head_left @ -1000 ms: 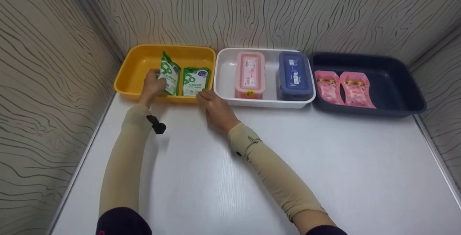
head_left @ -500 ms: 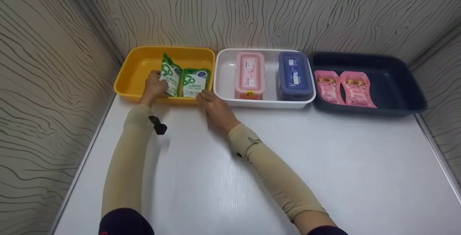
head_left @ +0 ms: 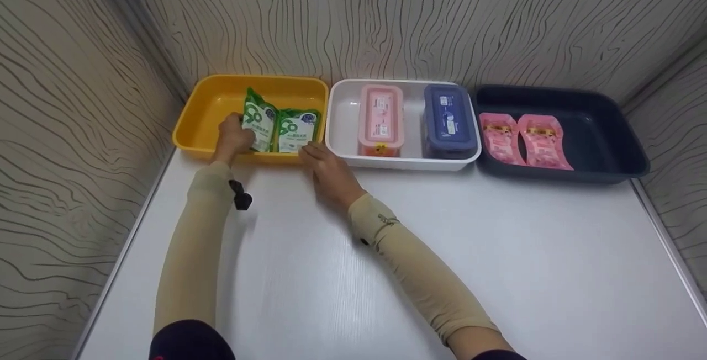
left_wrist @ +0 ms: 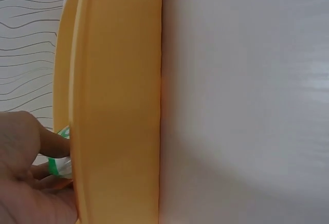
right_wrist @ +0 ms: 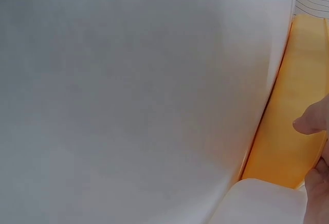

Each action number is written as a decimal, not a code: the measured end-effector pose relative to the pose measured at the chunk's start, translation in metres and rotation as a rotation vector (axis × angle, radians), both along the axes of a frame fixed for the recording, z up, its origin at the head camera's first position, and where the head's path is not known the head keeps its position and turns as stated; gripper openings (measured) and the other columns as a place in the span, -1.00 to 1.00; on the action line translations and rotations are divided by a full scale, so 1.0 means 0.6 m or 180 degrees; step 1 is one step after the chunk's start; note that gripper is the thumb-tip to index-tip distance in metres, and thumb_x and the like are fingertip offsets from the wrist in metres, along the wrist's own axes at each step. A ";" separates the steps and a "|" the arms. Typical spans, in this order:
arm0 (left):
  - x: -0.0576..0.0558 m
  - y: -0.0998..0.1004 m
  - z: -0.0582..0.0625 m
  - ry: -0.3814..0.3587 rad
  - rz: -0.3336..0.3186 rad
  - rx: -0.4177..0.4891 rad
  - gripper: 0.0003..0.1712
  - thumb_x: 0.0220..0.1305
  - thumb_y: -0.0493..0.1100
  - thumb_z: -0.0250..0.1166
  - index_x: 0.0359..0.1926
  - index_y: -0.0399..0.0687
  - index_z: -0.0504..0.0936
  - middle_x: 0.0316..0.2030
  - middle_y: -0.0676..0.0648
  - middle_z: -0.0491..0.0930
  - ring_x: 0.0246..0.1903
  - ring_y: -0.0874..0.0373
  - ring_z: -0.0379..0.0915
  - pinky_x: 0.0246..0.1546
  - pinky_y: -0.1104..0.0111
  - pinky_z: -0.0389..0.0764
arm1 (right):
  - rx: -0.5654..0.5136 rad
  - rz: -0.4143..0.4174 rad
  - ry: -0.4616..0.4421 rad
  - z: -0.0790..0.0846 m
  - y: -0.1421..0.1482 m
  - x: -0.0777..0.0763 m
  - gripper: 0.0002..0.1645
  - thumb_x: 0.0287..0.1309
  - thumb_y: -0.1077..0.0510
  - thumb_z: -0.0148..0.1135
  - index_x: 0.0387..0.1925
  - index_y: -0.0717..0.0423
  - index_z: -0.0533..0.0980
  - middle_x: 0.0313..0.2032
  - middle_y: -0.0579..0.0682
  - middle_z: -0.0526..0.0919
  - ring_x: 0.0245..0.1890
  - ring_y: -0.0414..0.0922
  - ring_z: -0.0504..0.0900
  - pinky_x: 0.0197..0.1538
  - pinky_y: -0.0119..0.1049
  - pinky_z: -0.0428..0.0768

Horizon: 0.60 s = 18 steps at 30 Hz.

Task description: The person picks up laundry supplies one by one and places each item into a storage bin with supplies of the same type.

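In the head view my left hand (head_left: pixel 234 138) reaches over the front rim of the yellow tray (head_left: pixel 207 111). Its thumb and fingers pinch the lower left side of a green-and-white packet (head_left: pixel 259 122); the left wrist view shows the packet's green edge (left_wrist: pixel 53 166) between them. This packet leans at a slant against a second green-and-white packet (head_left: pixel 297 130) that lies to its right in the tray. My right hand (head_left: pixel 331 175) holds the tray's front right corner. Its fingers go over the rim, and in the right wrist view the thumb (right_wrist: pixel 310 120) lies along the outer wall.
Right beside the yellow tray stands a white tray (head_left: pixel 345 128) with a pink-lidded box (head_left: pixel 381 117) and a blue-lidded box (head_left: pixel 450 117). A dark blue tray (head_left: pixel 607 139) farther right holds two pink packets (head_left: pixel 544 139). Patterned walls (head_left: pixel 386 17) border the white table (head_left: pixel 497 249).
My left hand has shifted the left green-and-white packet slightly right and down, closing the gap to the second one. The right hand keeps its place. The head view has tilted a little.
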<state>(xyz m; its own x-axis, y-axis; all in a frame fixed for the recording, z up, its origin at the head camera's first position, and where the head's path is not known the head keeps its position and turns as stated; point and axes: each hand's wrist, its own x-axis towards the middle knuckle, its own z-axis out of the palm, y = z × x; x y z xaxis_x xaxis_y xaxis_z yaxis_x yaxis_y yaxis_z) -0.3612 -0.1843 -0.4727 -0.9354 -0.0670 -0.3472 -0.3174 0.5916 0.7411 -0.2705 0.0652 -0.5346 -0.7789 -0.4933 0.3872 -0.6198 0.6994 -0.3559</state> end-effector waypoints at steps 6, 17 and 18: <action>-0.004 0.001 -0.010 0.0042 0.0080 -0.0153 -0.39 0.56 -0.30 0.08 0.54 -0.28 0.23 0.35 -0.32 0.45 0.23 -0.15 0.43 0.38 0.02 0.56 | -0.0013 -0.0024 0.0007 -0.002 0.000 0.002 -0.49 0.55 0.27 0.19 0.44 0.16 0.50 0.45 0.13 0.54 0.54 0.01 0.43 0.57 -0.16 0.37; 0.003 -0.008 -0.015 0.0259 0.0112 -0.0419 -0.31 0.50 -0.30 0.17 0.56 -0.31 0.20 0.35 -0.35 0.44 0.22 -0.21 0.38 0.46 -0.05 0.47 | 0.0035 -0.0040 0.0018 -0.001 -0.003 0.000 -0.52 0.53 0.32 0.17 0.40 0.19 0.55 0.39 0.12 0.61 0.51 0.01 0.47 0.58 -0.15 0.36; 0.003 -0.009 -0.015 0.0246 0.0140 -0.0406 -0.32 0.50 -0.30 0.18 0.55 -0.29 0.21 0.35 -0.33 0.45 0.22 -0.20 0.38 0.46 -0.05 0.47 | 0.0025 -0.0035 0.0013 -0.001 -0.004 0.000 -0.52 0.53 0.32 0.17 0.40 0.18 0.55 0.39 0.12 0.61 0.51 0.01 0.47 0.58 -0.16 0.36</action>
